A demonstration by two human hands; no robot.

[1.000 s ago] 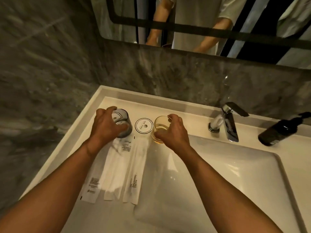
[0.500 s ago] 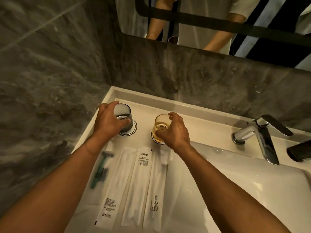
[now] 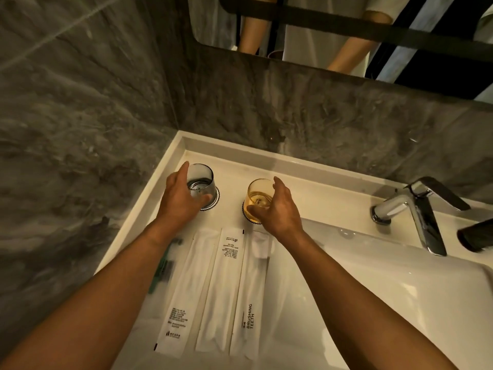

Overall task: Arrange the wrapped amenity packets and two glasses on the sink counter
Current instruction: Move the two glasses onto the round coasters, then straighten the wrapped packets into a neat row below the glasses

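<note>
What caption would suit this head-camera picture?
Left hand sets a grey glass, right hand an amber glass, behind wrapped packets.

A hotel-style bathroom: my white sink tabletop (image 3: 306,182) with its chrome faucet (image 3: 410,217), grey marble wall (image 3: 66,129), mirror (image 3: 346,30) above, and wrapped amenity packets (image 3: 221,284) laid beside two glasses (image 3: 229,193) on coasters.

Both our bare forearms reach forward; our left hand (image 3: 179,201) curls into a grip, our right hand (image 3: 277,209) likewise, fingers wrapped.
</note>
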